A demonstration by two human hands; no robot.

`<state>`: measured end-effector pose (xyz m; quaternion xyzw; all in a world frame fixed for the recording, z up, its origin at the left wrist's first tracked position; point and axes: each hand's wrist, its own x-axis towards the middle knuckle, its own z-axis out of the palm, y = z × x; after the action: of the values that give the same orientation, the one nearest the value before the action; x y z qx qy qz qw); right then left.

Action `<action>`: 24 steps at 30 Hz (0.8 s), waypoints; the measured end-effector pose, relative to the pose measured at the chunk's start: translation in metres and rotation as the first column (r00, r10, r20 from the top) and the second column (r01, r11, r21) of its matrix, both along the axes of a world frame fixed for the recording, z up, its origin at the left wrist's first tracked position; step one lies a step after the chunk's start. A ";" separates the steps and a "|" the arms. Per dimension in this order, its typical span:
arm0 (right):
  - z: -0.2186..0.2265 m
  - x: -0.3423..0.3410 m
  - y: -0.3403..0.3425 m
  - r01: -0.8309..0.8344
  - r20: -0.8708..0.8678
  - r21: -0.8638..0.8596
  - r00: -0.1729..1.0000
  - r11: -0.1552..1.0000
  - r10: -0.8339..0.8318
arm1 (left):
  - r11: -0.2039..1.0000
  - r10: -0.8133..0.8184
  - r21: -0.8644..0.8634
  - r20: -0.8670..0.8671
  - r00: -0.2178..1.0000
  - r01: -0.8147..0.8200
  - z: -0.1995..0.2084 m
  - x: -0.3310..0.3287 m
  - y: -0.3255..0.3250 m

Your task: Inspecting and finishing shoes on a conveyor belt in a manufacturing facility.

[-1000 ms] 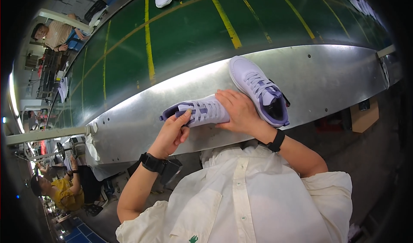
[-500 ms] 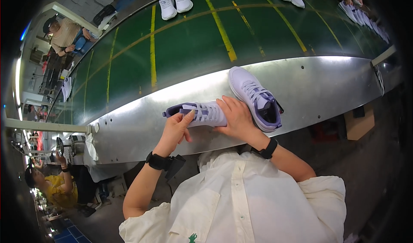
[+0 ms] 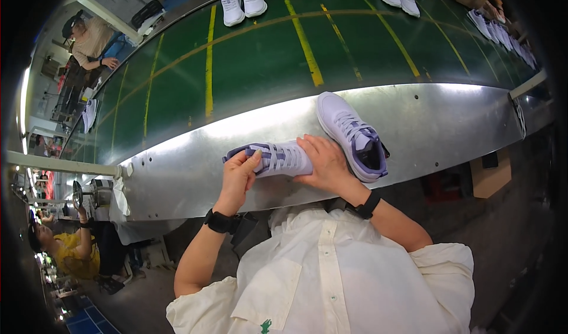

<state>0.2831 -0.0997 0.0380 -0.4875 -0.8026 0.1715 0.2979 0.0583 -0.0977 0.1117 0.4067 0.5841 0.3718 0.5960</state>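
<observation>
A pale lilac sneaker [image 3: 286,157] with dark purple lining lies on the metal ledge, its toe to the right. My left hand [image 3: 238,179] is closed at the shoe's collar, thumb and fingers pinching the tongue above the laces. Over the toe, my right hand [image 3: 325,165] grips the shoe, fingers across its upper and thumb along the near side. A second lilac sneaker [image 3: 350,130] stands just right of that hand, toe pointing away from me and heel toward me. The inside of the held shoe is mostly hidden by my left fingers.
Beyond the metal ledge [image 3: 426,115] runs a green belt [image 3: 248,62] with yellow lines. Pairs of sneakers [image 3: 243,3] stand along its far side, with a row [image 3: 500,32] at far right. Co-workers sit at left. A cardboard box [image 3: 491,173] is below the ledge at right.
My left fingers have drawn together on the tongue, the hand shifting slightly up the shoe. My right hand keeps its hold. At far left, a co-worker's arm has moved.
</observation>
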 end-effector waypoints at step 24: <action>0.002 -0.001 0.005 0.021 0.008 -0.002 1.000 1.000 -0.021 | 0.982 0.125 -0.143 0.011 0.992 -0.123 0.002 0.011 0.005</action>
<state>0.2820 -0.0947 0.0403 -0.4970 -0.7985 0.1671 0.2958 0.0698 -0.0932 0.1138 0.3224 0.6273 0.3698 0.6048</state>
